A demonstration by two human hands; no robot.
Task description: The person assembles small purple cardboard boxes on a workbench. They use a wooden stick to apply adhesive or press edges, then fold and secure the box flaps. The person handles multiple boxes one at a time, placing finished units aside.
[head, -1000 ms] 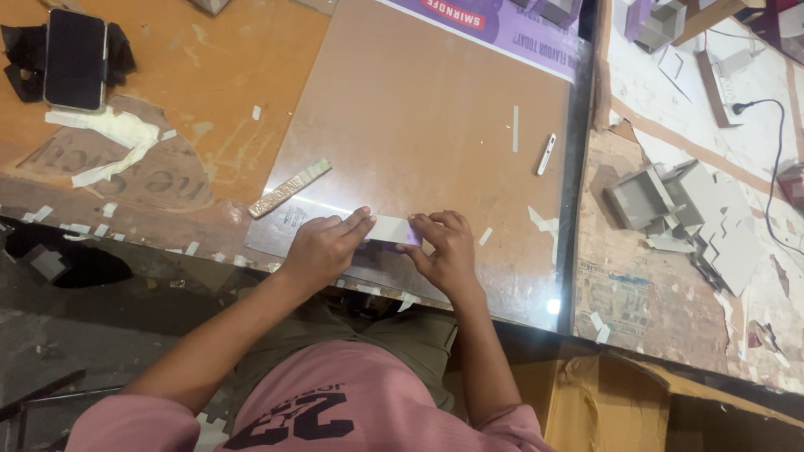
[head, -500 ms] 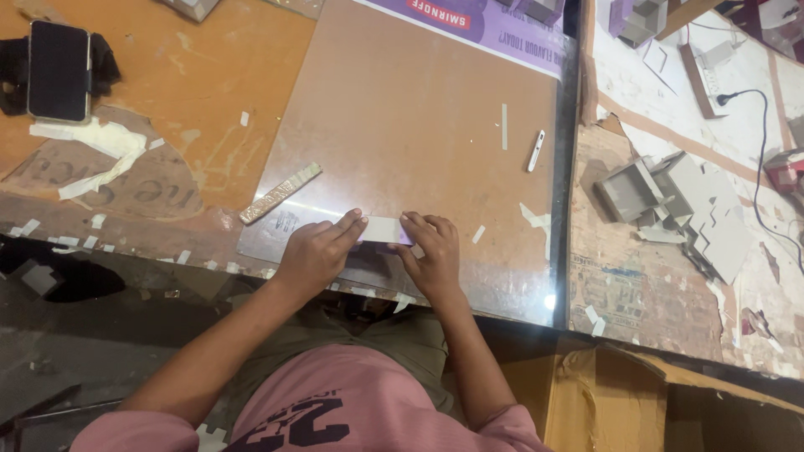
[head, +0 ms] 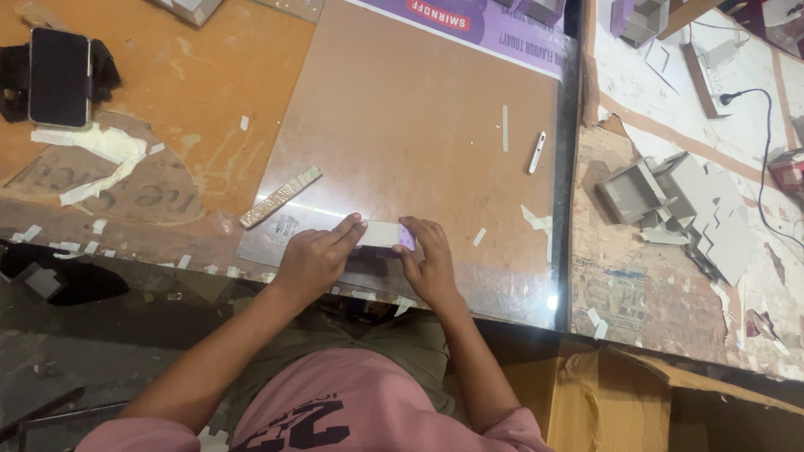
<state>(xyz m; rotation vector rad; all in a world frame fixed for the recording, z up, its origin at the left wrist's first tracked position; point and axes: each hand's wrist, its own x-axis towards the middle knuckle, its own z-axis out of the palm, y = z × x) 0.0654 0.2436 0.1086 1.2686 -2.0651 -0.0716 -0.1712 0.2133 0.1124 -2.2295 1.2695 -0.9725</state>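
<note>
L hand & R hand flat on card strip.

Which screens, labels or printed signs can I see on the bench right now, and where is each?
Phone: far left, lying flat on dark cloth, black rectangle, screen dark.
Purple poster: top edge under the glass sheet, purple with white lettering and a red patch.
Lettered brown sheet: left, on the orange tabletop, torn, faint large letters.
Small sticker: near the left hand, pale, too small to read.

Orange worktable: glass sheet centre, black phone far left, paper scraps left, grey card model pieces right.
</note>
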